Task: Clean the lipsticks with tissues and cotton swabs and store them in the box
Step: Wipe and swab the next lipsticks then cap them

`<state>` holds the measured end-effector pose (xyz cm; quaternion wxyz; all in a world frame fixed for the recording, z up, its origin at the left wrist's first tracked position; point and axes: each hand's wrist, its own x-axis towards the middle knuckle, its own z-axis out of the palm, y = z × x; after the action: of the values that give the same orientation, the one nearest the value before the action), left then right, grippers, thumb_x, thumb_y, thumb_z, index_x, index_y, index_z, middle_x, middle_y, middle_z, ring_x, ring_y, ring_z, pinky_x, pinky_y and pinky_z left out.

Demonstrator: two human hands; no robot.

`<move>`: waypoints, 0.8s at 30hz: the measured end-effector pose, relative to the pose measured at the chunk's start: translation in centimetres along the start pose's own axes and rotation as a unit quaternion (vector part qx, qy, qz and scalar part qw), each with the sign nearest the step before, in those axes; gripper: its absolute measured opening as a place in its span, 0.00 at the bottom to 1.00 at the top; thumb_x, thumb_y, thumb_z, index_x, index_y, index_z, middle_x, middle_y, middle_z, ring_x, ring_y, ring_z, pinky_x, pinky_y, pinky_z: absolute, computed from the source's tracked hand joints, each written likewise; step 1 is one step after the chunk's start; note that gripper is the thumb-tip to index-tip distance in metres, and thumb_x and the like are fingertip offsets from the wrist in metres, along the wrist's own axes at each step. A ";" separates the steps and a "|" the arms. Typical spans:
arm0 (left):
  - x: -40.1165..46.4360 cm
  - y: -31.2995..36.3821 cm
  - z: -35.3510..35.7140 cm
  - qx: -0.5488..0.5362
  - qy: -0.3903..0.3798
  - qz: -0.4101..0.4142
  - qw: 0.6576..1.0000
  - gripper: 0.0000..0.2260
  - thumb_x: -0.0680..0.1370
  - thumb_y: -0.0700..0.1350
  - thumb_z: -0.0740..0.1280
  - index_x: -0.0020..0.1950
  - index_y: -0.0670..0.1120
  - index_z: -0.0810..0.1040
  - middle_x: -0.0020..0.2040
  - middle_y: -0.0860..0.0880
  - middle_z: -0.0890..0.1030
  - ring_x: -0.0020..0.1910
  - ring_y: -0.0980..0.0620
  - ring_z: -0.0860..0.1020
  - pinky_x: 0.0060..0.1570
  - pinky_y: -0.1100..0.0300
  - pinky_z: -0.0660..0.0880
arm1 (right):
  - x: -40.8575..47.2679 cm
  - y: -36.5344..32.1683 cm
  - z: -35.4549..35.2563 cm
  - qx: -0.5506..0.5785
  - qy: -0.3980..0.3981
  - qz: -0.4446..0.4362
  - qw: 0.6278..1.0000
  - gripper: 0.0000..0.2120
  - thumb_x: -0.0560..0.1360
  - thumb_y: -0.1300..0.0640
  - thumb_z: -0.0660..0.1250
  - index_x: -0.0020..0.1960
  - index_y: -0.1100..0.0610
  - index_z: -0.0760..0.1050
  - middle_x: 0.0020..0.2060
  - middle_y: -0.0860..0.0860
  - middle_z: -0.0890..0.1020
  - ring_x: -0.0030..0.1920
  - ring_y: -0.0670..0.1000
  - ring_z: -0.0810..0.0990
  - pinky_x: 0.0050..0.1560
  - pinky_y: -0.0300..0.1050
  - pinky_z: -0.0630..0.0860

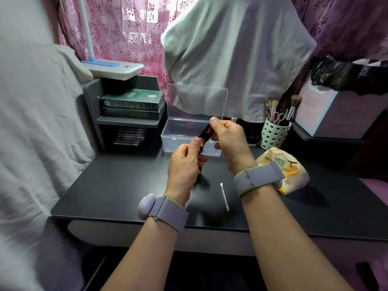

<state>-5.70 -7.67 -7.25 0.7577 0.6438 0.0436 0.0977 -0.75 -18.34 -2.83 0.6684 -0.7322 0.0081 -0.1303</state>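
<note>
Both hands are holding one dark lipstick (204, 134) in the air above the middle of the black worktop (117, 185) — the left hand (184, 164) is gripping its lower end with curled fingers, the right hand (228, 139) is pinching its upper end. This looks like uncapping it for cleaning. Next, a cotton swab (224, 196) near the front edge or the tissue pack (287, 171) toward the right edge is needed — the open clear box (189, 135) is waiting near the back edge.

clear plastic box (184, 131), matt black table (117, 185)
</note>
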 end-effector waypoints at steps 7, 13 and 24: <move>-0.9 -1.0 -1.2 -0.014 0.005 -0.007 1.000 0.17 0.82 0.57 0.63 0.44 0.44 0.78 0.33 0.49 0.80 0.29 0.55 0.72 0.29 0.64 0.68 | 1.5 -1.0 -1.1 0.010 0.041 0.006 0.999 0.10 0.81 0.50 0.66 0.42 0.53 0.75 0.36 0.50 0.77 0.36 0.48 0.74 0.32 0.37 0.70; -0.7 -0.6 -0.9 -0.020 0.012 -0.004 1.000 0.21 0.82 0.60 0.59 0.44 0.44 0.79 0.32 0.48 0.80 0.29 0.55 0.72 0.28 0.63 0.68 | 1.8 0.5 -1.4 -0.001 0.069 0.009 0.998 0.09 0.78 0.48 0.69 0.42 0.51 0.76 0.36 0.48 0.80 0.35 0.47 0.76 0.39 0.41 0.72; -0.4 -1.3 -0.8 -0.002 0.043 -0.024 0.999 0.21 0.85 0.58 0.54 0.43 0.47 0.77 0.32 0.49 0.80 0.26 0.57 0.72 0.29 0.62 0.68 | 0.8 3.9 -2.9 -0.353 0.019 0.019 0.935 0.05 0.72 0.52 0.71 0.44 0.52 0.78 0.49 0.53 0.85 0.54 0.58 0.81 0.53 0.48 0.75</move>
<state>-6.11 -7.15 -8.73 0.7583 0.6367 0.0911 0.1067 0.08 -21.78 -6.28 0.3691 -0.9181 0.0804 -0.1203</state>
